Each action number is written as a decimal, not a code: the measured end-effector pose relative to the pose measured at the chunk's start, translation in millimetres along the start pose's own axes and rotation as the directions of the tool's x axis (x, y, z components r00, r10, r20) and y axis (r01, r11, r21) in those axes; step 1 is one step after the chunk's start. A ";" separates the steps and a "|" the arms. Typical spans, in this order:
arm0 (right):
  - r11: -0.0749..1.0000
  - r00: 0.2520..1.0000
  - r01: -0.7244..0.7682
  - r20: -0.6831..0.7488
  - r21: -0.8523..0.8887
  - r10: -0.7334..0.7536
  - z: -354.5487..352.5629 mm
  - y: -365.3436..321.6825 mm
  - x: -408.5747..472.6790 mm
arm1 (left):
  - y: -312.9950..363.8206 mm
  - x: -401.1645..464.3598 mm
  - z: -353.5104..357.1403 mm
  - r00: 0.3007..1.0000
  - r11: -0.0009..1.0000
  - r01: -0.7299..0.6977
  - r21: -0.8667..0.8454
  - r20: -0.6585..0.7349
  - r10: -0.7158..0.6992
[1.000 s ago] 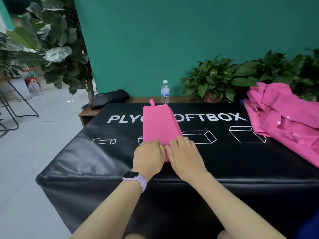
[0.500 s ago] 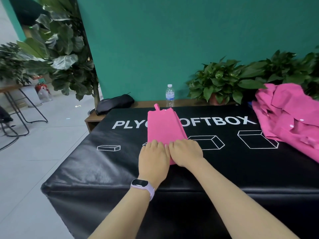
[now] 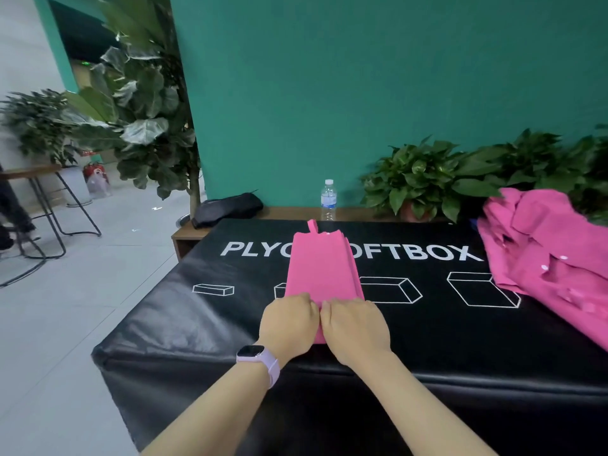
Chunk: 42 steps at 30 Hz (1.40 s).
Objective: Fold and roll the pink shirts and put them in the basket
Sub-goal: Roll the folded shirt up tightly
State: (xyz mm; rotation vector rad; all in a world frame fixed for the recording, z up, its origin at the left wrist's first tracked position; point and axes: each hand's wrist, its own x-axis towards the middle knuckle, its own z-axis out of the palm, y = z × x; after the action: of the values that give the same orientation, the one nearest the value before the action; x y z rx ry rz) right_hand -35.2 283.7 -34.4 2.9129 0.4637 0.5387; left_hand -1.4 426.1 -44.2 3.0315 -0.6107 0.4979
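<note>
Both hands sit side by side at the near end of the folded shirt (image 3: 324, 268), knuckles up and fingers curled down over the cloth. The left hand (image 3: 289, 324) grips the near left corner, its fingertips tucked under out of sight; the right hand (image 3: 357, 327) does the same on the near right, the two hands almost touching at the thumbs. A sliver of pink shows between and below them (whether that is a first turn of the roll cannot be told). A pale watch (image 3: 258, 358) is strapped on the left wrist.

The shirt lies as a long narrow strip running away from the person down the middle of the black worktop (image 3: 197, 324), covering part of the white lettering and one of the box outlines printed there. A small pink tab sticks out at its far end, and the folded layers show along its right edge.

Well apart to the right, a loose heap (image 3: 543, 258) of pink shirts with white buttons spreads over the worktop's right side. Beyond the far edge, on a low wooden ledge against the green wall, stand a water bottle (image 3: 328, 200), a black bag (image 3: 227, 209) and potted plants (image 3: 424, 182). A tall leafy plant (image 3: 141, 110) stands at left by the grey floor.
</note>
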 end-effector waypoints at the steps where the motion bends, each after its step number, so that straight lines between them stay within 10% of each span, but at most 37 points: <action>1: 0.999 0.999 0.036 0.020 -0.034 -0.035 -2.7 -2.0 -6.0 | 1.5 -8.0 0.1 1.000 1.000 -0.023 0.004 0.012 0.023; 6: 0.998 0.990 0.050 0.130 -0.026 -0.046 -4.3 1.4 -6.7 | 8.1 -16.9 -5.3 0.993 0.978 0.109 -0.176 -0.031 -0.117; 13: 0.991 0.962 -0.056 0.272 0.120 0.021 -2.0 15.2 23.1 | 19.8 -35.1 10.7 0.879 0.966 0.121 -0.226 -0.428 -0.210; 19: 0.974 0.960 -0.142 -0.214 0.175 0.178 15.6 -9.4 -29.1 | 7.4 -11.1 11.7 0.932 0.949 0.175 -0.261 -0.267 -0.246; 27: 0.977 0.946 -0.178 -0.254 0.115 0.202 19.1 -9.4 -17.7 | -3.3 12.8 8.7 0.978 0.969 0.201 -0.143 -0.028 -0.207; 35: 1.000 0.992 -0.012 -0.125 -0.018 0.010 18.7 6.5 12.4 | 12.2 -14.1 13.3 0.952 0.990 0.097 -0.100 -0.282 -0.121; 42: 0.998 1.000 -0.023 -0.009 -0.057 0.022 15.1 14.8 35.1 | 11.5 -14.4 14.5 0.985 0.996 0.084 0.024 -0.151 -0.079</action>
State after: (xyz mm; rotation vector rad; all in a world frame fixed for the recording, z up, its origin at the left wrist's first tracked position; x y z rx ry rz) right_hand 5.6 279.9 -34.0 2.8656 0.4098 0.5576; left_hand -13.9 419.8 -63.0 2.9955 -0.4736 0.7293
